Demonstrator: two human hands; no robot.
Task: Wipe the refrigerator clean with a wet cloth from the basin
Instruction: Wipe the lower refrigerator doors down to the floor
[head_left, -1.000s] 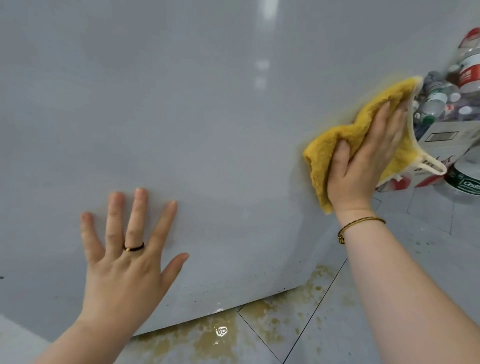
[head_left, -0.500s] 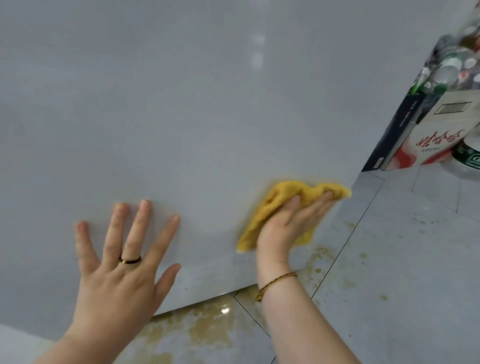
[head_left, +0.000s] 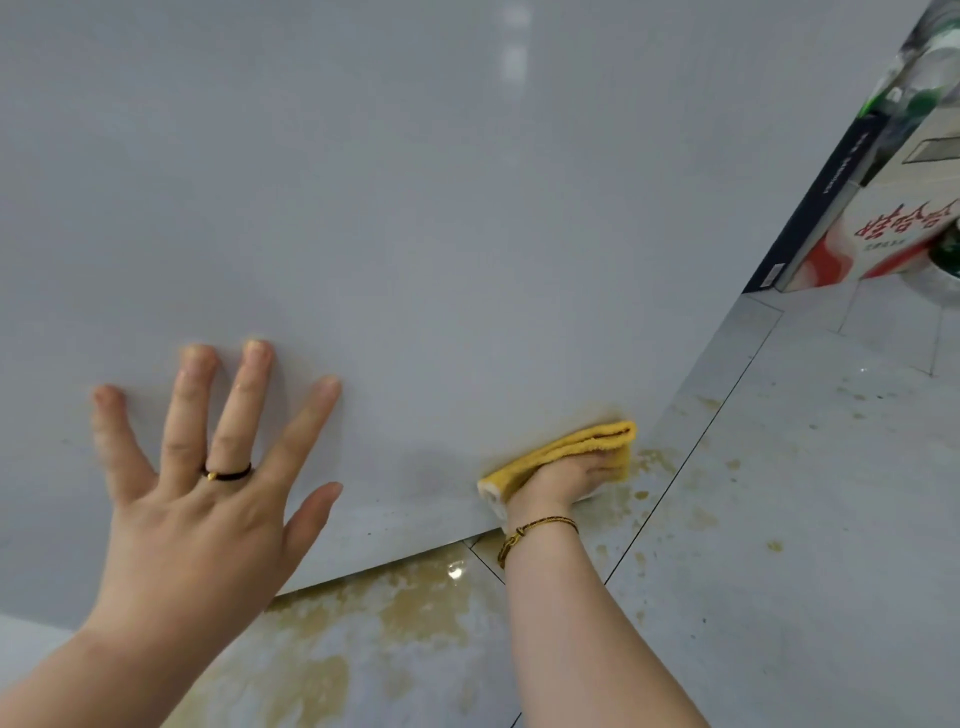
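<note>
The refrigerator's smooth grey-white side (head_left: 415, 208) fills most of the view. My right hand (head_left: 563, 480) presses a folded yellow cloth (head_left: 566, 447) against the panel's lower right corner, just above the floor, and the cloth's pale edge shows below my palm. My left hand (head_left: 208, 467), wearing a dark ring, lies flat on the panel with its fingers spread, well left of the cloth. The basin is out of view.
Brownish wet stains (head_left: 395, 618) cover the grey floor tiles under the refrigerator's bottom edge and to its right. A white carton with red print (head_left: 883, 244) and a dark box (head_left: 821, 208) stand at the upper right, with blurred bottles above them.
My right hand has swept the cloth from high at the panel's right edge down to its lower right corner. My left hand has stayed flat on the panel.
</note>
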